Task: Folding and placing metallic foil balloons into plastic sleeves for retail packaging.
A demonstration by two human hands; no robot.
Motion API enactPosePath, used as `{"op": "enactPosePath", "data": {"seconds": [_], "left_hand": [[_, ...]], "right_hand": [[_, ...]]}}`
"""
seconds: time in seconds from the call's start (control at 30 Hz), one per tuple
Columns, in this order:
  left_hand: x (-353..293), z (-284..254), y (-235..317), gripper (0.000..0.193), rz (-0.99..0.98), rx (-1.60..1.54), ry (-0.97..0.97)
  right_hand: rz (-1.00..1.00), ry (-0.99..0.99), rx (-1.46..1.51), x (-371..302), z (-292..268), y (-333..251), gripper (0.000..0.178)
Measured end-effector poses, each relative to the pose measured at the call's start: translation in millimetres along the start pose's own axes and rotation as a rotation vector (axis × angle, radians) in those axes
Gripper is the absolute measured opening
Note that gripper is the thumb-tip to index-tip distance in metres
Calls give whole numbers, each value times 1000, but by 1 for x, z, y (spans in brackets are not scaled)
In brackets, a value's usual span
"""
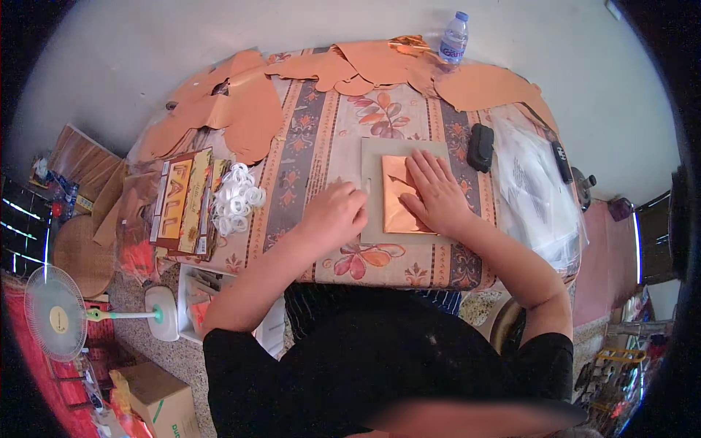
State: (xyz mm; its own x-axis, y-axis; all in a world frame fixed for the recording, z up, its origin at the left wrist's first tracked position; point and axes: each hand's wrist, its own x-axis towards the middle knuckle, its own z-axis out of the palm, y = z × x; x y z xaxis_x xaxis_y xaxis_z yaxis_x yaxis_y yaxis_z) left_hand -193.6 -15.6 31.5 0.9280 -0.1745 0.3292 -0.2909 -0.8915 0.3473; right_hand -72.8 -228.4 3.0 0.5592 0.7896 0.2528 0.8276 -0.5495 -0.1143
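Note:
A folded, shiny copper-coloured foil piece (396,213) lies on a flat grey card (372,164) on the table before me. My right hand (437,191) presses flat on the foil, its fingers stretched out and slightly apart. Just past the card's left edge, my left hand (334,212) rests with its fingers curled in. Whatever those fingers may hold is hidden beneath them.
White ring-shaped ties (236,198) lie in a heap beside printed card packs (182,204) at the left. Orange cut-out sheets (387,62) line the far edge, near a water bottle (454,38). A black case (480,147) and clear plastic bags (537,193) are at the right.

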Motion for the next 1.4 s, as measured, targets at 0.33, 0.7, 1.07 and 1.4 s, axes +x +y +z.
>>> {"op": "enactPosePath", "data": {"seconds": [0.33, 0.7, 1.07, 1.4], "left_hand": [[4, -1, 11, 13, -166, -42, -154], [11, 12, 23, 17, -197, -139, -92], [30, 28, 16, 18, -181, 77, 60], [30, 36, 4, 21, 101, -28, 138]], "right_hand": [[1, -8, -18, 0, -1, 0, 66], [9, -15, -18, 1, -3, -2, 66], [27, -35, -8, 1, -2, -2, 66], [23, -63, -17, 2, -5, -2, 66]]}}
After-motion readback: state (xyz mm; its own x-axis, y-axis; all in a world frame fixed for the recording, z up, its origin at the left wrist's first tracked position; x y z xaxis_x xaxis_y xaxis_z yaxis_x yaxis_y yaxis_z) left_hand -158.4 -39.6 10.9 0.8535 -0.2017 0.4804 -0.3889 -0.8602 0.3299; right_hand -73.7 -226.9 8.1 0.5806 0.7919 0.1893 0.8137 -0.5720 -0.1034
